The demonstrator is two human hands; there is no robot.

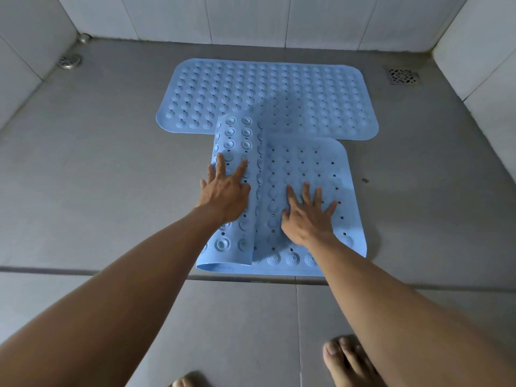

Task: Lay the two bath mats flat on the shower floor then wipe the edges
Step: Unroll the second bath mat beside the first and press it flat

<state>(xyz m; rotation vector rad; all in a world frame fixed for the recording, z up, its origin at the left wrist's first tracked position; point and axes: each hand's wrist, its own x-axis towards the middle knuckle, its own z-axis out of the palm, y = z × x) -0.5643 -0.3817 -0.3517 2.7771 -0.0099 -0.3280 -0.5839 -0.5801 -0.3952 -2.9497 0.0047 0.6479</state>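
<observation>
A light blue bath mat [279, 90] lies flat on the grey shower floor, its long side running across the view. A second blue mat [312, 163] lies nearer to me, its far end overlapping the first mat's near edge. Its left part is curled over, showing the suction-cup underside [237, 132]. My left hand [226, 191] rests on that curled part with fingers spread. On the flat right part of the same mat, my right hand [307, 216] presses palm down, fingers apart. Neither hand grips anything.
White tiled walls [251, 18] enclose the floor on three sides. A round drain [69, 61] sits at the far left and a square drain [403, 76] at the far right. A dark floor joint [83, 270] runs across near me. My bare toes [349, 358] show at the bottom.
</observation>
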